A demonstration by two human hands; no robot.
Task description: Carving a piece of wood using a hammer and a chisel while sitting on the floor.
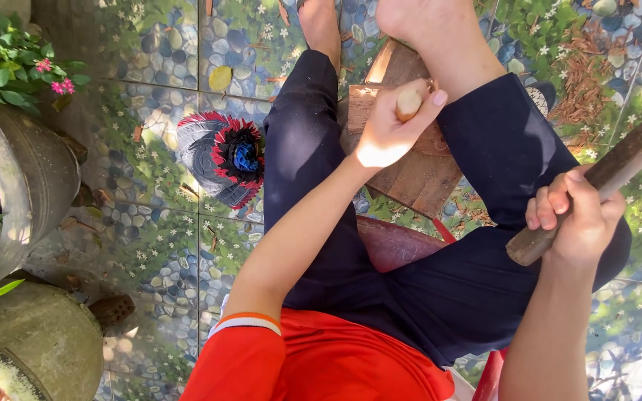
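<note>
This is a home's outdoor patio or courtyard, in bright sun. The floor (157, 67) is tiled in a pebble-and-flower pattern, strewn with dry leaves and wood chips (585, 82) at the far right. On the left stand big weathered plant pots (31, 178), one with pink flowers (53, 78); a worn wooden chopping block (417, 178) lies on the tiles.

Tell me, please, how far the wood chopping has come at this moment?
Done: wood chips already lie scattered on the tiled floor. In hand: the left hand holds a small wood piece upright on the wooden block, and the right hand grips a raised wooden tool handle; its head is out of view. Left: this piece shows no split yet.
</note>
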